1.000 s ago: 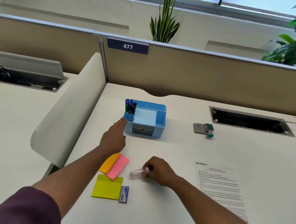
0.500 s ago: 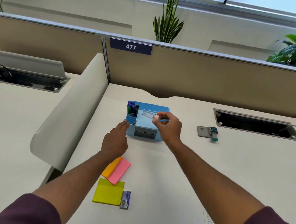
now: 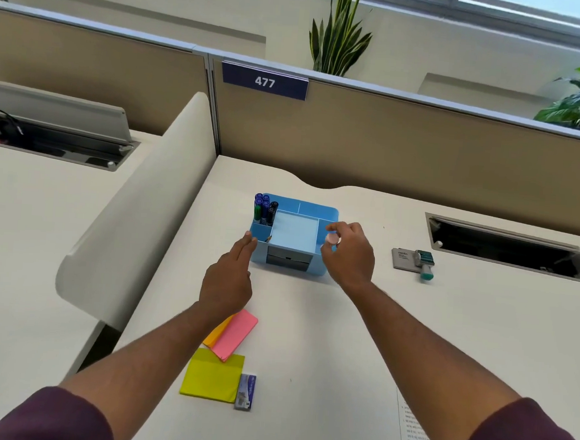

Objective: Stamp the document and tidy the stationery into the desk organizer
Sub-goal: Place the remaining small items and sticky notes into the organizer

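Note:
The blue desk organizer (image 3: 316,209) stands mid-desk with several markers (image 3: 264,208) in its back-left slot. My right hand (image 3: 349,255) hovers over its right compartment, fingers pinched on a small clear tube (image 3: 332,238) of which only the round pale end shows. My left hand (image 3: 229,281) is flat with fingers straight, their tips touching the organizer's left front corner. A teal stamp (image 3: 424,263) lies beside a grey ink pad (image 3: 403,258) to the right. The printed document (image 3: 417,438) peeks in at the bottom right.
Pink (image 3: 234,334) and orange (image 3: 217,333) sticky notes, a yellow pad (image 3: 212,374) and a small staples box (image 3: 245,391) lie near the front left. A curved white divider (image 3: 137,223) bounds the left; an open cable hatch (image 3: 506,247) sits at the back right.
My right hand carried the clear tube from the desk front up to the organizer, then across from its middle to its right compartment. My left hand stayed against the organizer's left side.

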`<state>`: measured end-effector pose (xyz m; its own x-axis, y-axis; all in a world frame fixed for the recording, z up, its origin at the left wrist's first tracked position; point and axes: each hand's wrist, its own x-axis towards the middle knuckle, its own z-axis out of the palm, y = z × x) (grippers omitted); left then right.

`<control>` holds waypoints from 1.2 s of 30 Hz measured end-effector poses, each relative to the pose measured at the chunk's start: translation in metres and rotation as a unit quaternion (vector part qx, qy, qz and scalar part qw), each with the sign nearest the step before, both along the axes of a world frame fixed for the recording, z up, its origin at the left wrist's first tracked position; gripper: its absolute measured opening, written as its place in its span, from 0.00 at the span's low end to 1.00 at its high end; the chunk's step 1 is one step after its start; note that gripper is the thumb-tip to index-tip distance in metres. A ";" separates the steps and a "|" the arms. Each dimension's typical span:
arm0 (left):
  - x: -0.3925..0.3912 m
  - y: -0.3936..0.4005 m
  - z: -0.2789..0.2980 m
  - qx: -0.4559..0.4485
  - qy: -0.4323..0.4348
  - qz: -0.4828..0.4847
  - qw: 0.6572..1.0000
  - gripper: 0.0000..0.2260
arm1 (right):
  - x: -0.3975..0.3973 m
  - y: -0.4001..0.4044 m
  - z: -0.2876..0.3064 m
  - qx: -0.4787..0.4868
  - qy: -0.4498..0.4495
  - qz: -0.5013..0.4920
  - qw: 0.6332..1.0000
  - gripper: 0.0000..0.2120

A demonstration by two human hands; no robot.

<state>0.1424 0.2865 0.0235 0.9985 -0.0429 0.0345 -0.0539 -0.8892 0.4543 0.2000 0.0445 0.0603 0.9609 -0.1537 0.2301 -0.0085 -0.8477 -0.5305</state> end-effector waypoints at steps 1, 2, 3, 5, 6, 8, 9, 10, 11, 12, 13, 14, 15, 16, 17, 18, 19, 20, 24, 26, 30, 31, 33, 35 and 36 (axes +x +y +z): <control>-0.001 0.000 -0.001 -0.002 0.002 -0.001 1.000 0.36 | -0.003 -0.001 -0.004 -0.008 0.007 0.011 1.000 0.13; -0.002 -0.001 -0.002 -0.003 0.004 -0.001 1.000 0.37 | -0.005 -0.002 -0.008 -0.007 0.010 0.018 1.000 0.13; -0.003 -0.002 -0.003 -0.004 0.006 -0.002 1.000 0.38 | -0.006 -0.003 -0.011 -0.002 0.012 0.019 1.000 0.13; -0.004 -0.004 -0.003 -0.005 0.011 -0.003 1.000 0.39 | -0.006 -0.004 -0.015 0.012 0.017 0.012 1.000 0.13; -0.005 -0.004 -0.003 -0.006 0.012 -0.003 1.000 0.39 | -0.006 -0.004 -0.016 0.014 0.024 0.014 1.000 0.15; -0.004 -0.004 -0.003 -0.014 0.014 -0.006 1.000 0.40 | -0.007 -0.006 -0.017 0.016 0.040 0.020 0.999 0.18; -0.004 -0.005 -0.003 -0.019 0.017 -0.009 1.000 0.39 | -0.008 -0.007 -0.017 0.017 0.043 0.021 0.999 0.19; -0.005 -0.005 -0.002 -0.026 0.023 -0.013 0.999 0.39 | -0.010 -0.008 -0.017 0.017 0.042 0.020 0.999 0.20; -0.005 -0.005 -0.001 -0.031 0.030 -0.015 0.999 0.39 | -0.012 -0.009 -0.018 0.015 0.038 0.015 0.999 0.20; -0.006 -0.005 0.001 -0.034 0.035 -0.016 0.999 0.39 | -0.015 -0.009 -0.018 0.013 0.030 0.010 0.999 0.20; -0.008 -0.005 0.002 -0.036 0.036 -0.013 0.999 0.39 | -0.020 -0.009 -0.018 0.011 0.017 0.005 1.000 0.20; -0.011 -0.005 0.003 -0.037 0.038 -0.008 0.999 0.39 | -0.026 -0.007 -0.018 0.008 0.001 0.003 1.000 0.19; -0.014 -0.004 0.002 -0.038 0.042 -0.001 0.998 0.39 | -0.033 -0.005 -0.019 0.005 -0.013 0.006 1.000 0.18; -0.017 -0.002 0.001 -0.036 0.050 0.005 0.998 0.38 | -0.041 -0.003 -0.020 0.005 -0.023 0.012 1.000 0.17; -0.020 0.001 -0.001 -0.030 0.062 0.011 0.998 0.37 | -0.049 0.001 -0.022 0.008 -0.028 0.023 0.999 0.15; -0.024 0.004 -0.004 -0.021 0.077 0.018 0.997 0.36 | -0.058 0.005 -0.025 0.014 -0.028 0.035 0.999 0.13; -0.028 0.008 -0.007 -0.010 0.092 0.028 0.995 0.35 | -0.067 0.009 -0.030 0.022 -0.023 0.049 0.998 0.11; -0.033 0.012 -0.009 0.002 0.107 0.039 0.994 0.33 | -0.076 0.014 -0.034 0.030 -0.008 0.063 0.998 0.10; -0.052 0.027 -0.016 0.058 0.148 0.076 0.984 0.30 | -0.106 0.032 -0.055 0.036 0.133 0.146 0.980 0.11; -0.061 0.033 -0.016 0.084 0.164 0.082 0.980 0.29 | -0.116 0.044 -0.064 0.021 0.197 0.193 0.961 0.15; -0.073 0.039 -0.018 0.106 0.187 0.085 0.973 0.30 | -0.128 0.072 -0.074 -0.003 0.236 0.211 0.948 0.29; -0.075 0.040 -0.019 0.102 0.192 0.088 0.972 0.31 | -0.129 0.079 -0.075 -0.008 0.242 0.210 0.947 0.33; -0.079 0.039 -0.020 0.087 0.199 0.095 0.972 0.33 | -0.132 0.090 -0.076 -0.021 0.253 0.209 0.944 0.40; -0.081 0.038 -0.020 0.073 0.202 0.099 0.972 0.35 | -0.133 0.098 -0.075 -0.037 0.260 0.215 0.941 0.44; -0.082 0.038 -0.020 0.065 0.204 0.096 0.972 0.35 | -0.134 0.101 -0.074 -0.042 0.262 0.217 0.939 0.44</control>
